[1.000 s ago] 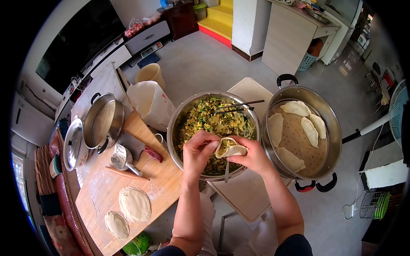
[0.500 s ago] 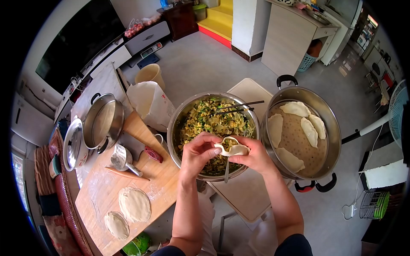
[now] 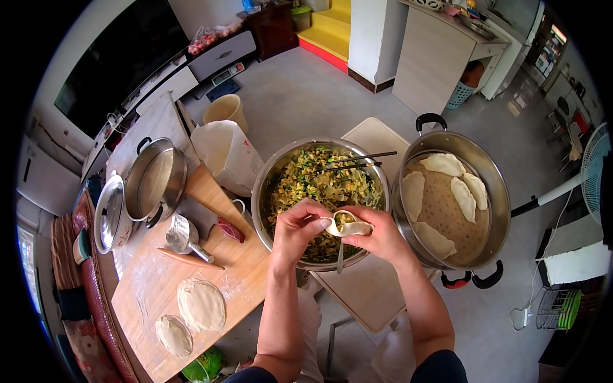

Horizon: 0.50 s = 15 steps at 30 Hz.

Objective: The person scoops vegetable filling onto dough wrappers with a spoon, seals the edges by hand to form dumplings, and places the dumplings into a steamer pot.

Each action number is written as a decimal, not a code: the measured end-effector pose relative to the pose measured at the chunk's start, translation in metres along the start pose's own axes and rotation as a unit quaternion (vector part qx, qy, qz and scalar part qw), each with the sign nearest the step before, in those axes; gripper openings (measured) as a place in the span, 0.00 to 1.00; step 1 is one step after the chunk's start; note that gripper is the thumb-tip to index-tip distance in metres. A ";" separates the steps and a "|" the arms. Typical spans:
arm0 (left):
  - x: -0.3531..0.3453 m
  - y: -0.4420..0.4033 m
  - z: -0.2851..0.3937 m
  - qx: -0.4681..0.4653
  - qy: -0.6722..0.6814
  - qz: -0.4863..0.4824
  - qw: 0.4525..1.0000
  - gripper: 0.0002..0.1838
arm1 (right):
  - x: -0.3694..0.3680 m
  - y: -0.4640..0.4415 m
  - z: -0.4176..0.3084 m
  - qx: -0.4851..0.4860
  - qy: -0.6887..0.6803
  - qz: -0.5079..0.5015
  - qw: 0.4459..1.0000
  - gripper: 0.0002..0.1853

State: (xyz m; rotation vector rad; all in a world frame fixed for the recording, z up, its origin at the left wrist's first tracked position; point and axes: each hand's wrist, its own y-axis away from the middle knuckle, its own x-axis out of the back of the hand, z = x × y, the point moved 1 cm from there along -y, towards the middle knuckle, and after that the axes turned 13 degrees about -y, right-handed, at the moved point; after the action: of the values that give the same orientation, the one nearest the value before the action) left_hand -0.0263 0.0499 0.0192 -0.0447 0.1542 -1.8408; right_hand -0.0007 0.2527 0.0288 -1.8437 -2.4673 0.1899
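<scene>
A partly closed dumpling (image 3: 353,226) with filling showing at its open left end is held between both hands, over the near side of a steel bowl (image 3: 258,220). My left hand (image 3: 300,230) pinches the dough's left edge between thumb and fingers. My right hand (image 3: 381,233) grips the closed right side. Vegetable and egg filling (image 3: 319,172) fills the bowl, with dark chopsticks (image 3: 357,161) across its rim. A spoon handle (image 3: 340,258) sticks out below the dumpling. Several shaped dumplings (image 3: 463,199) lie in the large pot (image 3: 501,210) on the right.
On the left, a wooden board (image 3: 242,281) bears two dough sheets (image 3: 201,305), a rolling pin (image 3: 189,259) and a metal scoop (image 3: 182,236). Behind it stand another pot (image 3: 179,182), a lid (image 3: 110,214) and a flour bag (image 3: 239,163). A fan (image 3: 594,172) is at far right.
My left hand has moved slightly right and down with the dough's left edge, now pinching it. The dumpling's opening looks narrower than a second ago.
</scene>
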 end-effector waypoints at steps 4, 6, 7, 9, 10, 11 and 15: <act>-0.003 0.001 0.008 0.012 -0.007 -0.005 1.000 0.11 | 0.000 0.001 0.000 -0.005 -0.003 0.004 1.000 0.28; -0.002 0.000 0.007 -0.004 -0.030 -0.016 0.999 0.12 | 0.000 0.000 -0.002 0.004 0.004 -0.005 1.000 0.27; -0.002 -0.001 0.006 -0.015 -0.040 -0.022 0.999 0.12 | 0.000 0.000 -0.003 0.009 0.008 -0.009 1.000 0.27; -0.002 -0.001 0.005 -0.031 -0.050 -0.023 0.998 0.11 | -0.002 0.000 -0.005 0.006 0.009 -0.010 1.000 0.27; -0.002 0.000 0.004 -0.035 -0.049 -0.018 0.998 0.11 | -0.002 0.000 -0.006 0.004 0.010 -0.011 1.000 0.27; -0.002 0.000 0.003 -0.040 -0.048 -0.014 0.998 0.10 | -0.003 -0.001 -0.006 0.002 0.003 -0.013 1.000 0.27; -0.005 0.000 0.005 -0.036 -0.048 -0.001 0.998 0.08 | -0.003 -0.001 -0.002 0.000 -0.014 -0.018 1.000 0.27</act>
State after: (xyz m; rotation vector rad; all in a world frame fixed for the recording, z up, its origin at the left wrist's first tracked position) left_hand -0.0243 0.0537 0.0242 -0.1842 0.1525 -1.8312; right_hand -0.0012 0.2499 0.0308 -1.8069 -2.5176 0.2150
